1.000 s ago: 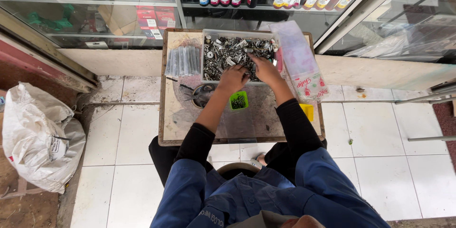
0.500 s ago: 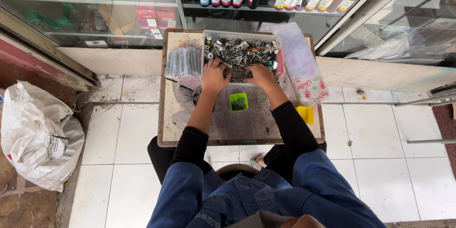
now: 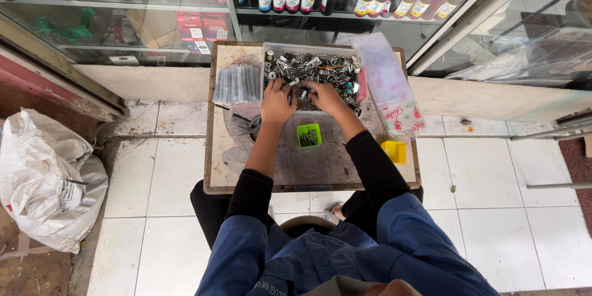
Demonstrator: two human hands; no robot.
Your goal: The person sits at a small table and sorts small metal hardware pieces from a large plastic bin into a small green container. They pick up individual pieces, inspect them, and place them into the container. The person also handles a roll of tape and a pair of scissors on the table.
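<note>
Small metal parts (image 3: 320,71) fill the clear bin (image 3: 266,55) at the table's far edge; both the left hand (image 3: 277,102) and right hand (image 3: 325,97) rest in the heap, fingers curled down, grip hidden. Better to pick singly and drop into the green cup (image 3: 308,135) just beside

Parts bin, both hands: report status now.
Left hand and right hand both down in clear bin of small metal parts, grips hidden. Green cup just below. Nothing blocking.
</note>
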